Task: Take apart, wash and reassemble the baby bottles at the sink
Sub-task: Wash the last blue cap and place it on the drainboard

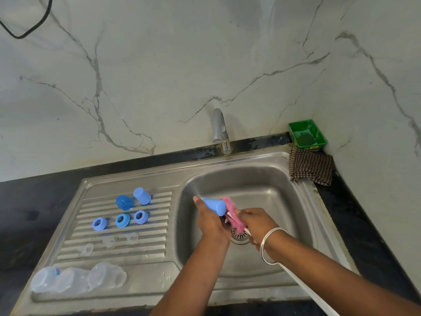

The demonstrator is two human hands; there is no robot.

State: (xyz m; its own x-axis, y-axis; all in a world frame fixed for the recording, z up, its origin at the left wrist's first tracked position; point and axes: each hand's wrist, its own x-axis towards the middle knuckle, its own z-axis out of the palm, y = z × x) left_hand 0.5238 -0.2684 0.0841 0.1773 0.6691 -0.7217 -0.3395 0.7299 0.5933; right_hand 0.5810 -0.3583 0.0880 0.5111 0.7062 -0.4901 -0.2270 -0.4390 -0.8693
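A dark counter (27, 215) carries a steel sink (303, 201) with a ribbed draining board (145, 226) on its left side. At the board's near left corner, clear bottle bodies (78, 278) lie on their sides, touching one another. Just beyond them, three clear teats (109, 242) sit in a loose row on the ribs. Farther back stand three blue collar rings (121, 220), set side by side but apart, and behind those a dark blue cap (124, 202) and a pale blue cap (142, 196), the two near each other.

Over the basin, the left hand (210, 222) grips a third pale blue bottle cap (215, 205), fingers curled round it, its open end turned toward the right. The right hand (256, 221), a silver bangle (271, 245) on its wrist, holds a pink bottle brush (232, 215) with fingers closed about its stem; the white handle (303, 286) runs back along the forearm toward the lower edge. The bristles lie against the mouth of the cap, above the drain (239, 237).

A chrome tap (220, 131) rises at the back rim of the sink. At the far right corner, a brown checked cloth (311, 166) is draped over the sink's edge, just in front of a green tray (307, 134) holding a dark scrub pad (305, 139), against a veined marble wall (159, 65).
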